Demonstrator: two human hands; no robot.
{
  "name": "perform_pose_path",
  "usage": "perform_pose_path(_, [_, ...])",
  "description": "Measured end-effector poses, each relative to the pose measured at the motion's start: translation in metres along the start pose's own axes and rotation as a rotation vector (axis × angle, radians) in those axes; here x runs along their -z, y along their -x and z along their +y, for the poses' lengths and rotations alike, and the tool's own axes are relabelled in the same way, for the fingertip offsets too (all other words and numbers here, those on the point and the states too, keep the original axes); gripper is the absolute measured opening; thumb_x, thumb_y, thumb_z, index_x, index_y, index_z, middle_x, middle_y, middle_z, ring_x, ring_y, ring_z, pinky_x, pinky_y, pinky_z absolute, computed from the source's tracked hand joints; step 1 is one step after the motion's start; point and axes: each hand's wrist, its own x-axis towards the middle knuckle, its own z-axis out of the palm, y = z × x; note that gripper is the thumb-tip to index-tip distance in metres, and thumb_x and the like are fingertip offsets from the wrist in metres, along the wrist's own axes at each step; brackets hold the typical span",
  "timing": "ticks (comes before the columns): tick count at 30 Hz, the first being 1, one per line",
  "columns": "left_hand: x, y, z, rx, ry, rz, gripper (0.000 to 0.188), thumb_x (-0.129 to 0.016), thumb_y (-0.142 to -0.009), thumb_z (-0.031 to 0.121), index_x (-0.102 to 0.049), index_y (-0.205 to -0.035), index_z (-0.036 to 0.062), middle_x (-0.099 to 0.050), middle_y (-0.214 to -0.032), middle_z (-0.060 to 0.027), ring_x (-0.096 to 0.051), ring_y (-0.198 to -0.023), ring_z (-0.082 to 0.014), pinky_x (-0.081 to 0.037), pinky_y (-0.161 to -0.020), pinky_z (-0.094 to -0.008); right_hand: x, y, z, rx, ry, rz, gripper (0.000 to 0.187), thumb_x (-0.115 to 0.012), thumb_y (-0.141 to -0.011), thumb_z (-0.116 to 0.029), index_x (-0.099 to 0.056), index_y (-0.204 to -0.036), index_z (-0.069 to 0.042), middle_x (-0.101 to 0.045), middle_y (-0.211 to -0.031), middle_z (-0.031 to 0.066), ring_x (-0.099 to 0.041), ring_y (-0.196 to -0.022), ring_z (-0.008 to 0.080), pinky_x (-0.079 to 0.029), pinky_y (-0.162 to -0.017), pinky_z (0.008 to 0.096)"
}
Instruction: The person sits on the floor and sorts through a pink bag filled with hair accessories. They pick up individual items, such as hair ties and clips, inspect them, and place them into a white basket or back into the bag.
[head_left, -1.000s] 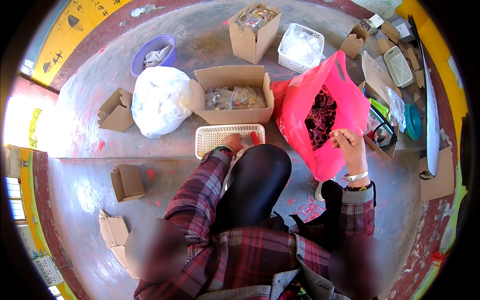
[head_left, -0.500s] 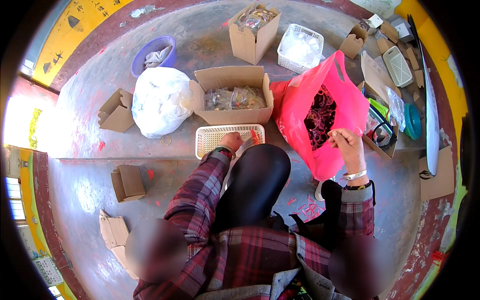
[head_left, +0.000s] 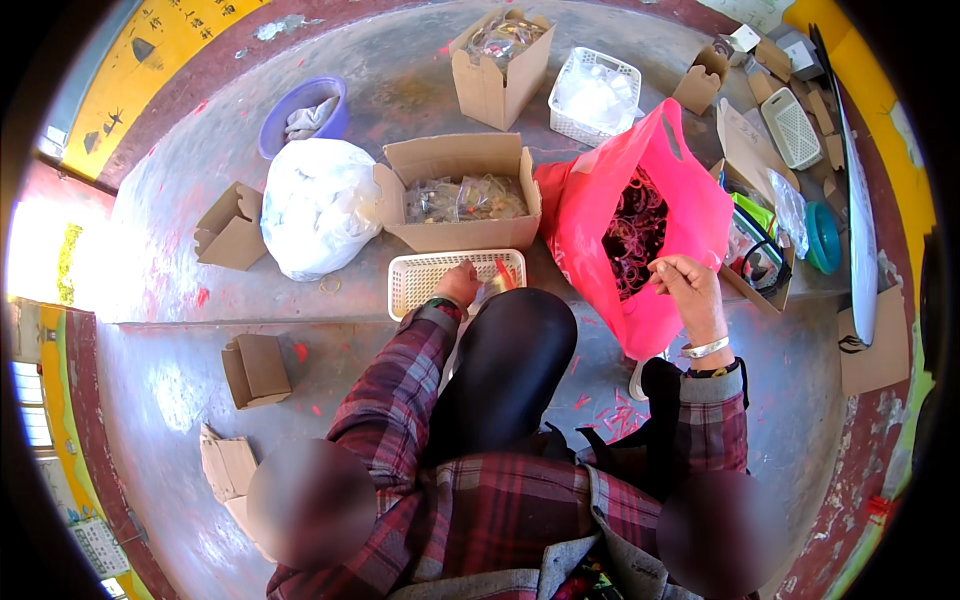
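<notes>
My left hand [head_left: 459, 284] is closed over the white plastic basket [head_left: 407, 262], holding a small clear plastic bag [head_left: 491, 289] at the basket's right end. Something red and yellow shows there, too small to name. My right hand [head_left: 694, 298] is raised at the right edge of a big pink plastic bag [head_left: 583, 223], with thumb and fingertips pinched together. Whatever lies between those fingertips is too small to make out. Inside the pink bag is a heap of dark and pinkish loops [head_left: 637, 225], which look like thin bands.
Beyond the basket stands a cardboard box [head_left: 455, 236] of clear packets. A stuffed white plastic bag [head_left: 318, 210] and a purple basin [head_left: 339, 117] are at left. Farther back are another filled carton [head_left: 494, 91] and a white basket [head_left: 584, 127]. Cartons and a teal bowl [head_left: 823, 240] crowd the right.
My left hand has shifted slightly, and the small clear bag beside it sits at a different angle. My right hand stays pinched at the pink bag's edge. The whole view has shifted a little.
</notes>
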Motion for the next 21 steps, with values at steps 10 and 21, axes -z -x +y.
perform_pose_path(10, [-0.004, -0.006, -0.01, -0.205, -0.205, -0.031, 0.022, -0.053, -0.081, 0.026, -0.066, -0.083, 0.0083, -0.064, -0.089, -0.0152, -0.06, -0.085, -0.0332, -0.047, -0.077, -0.0421, -0.002, 0.0, -0.002, 0.0, 0.017, -0.015, 0.017, -0.051, -0.088, -0.009, -0.063, -0.087, 0.005, -0.061, -0.072, 0.0054, -0.057, -0.065, 0.0095, -0.046, -0.061, 0.0223])
perform_pose_path(21, [-0.007, -0.002, -0.01, -0.451, -0.487, 0.11, 0.02, -0.048, -0.079, 0.018, -0.066, -0.075, 0.0102, -0.062, -0.083, -0.0139, -0.058, -0.085, -0.033, -0.044, -0.082, -0.0417, -0.001, 0.001, 0.002, -0.012, 0.005, -0.05, 0.017, -0.052, -0.088, -0.008, -0.062, -0.089, 0.005, -0.061, -0.073, 0.0055, -0.057, -0.067, 0.01, -0.046, -0.062, 0.0228])
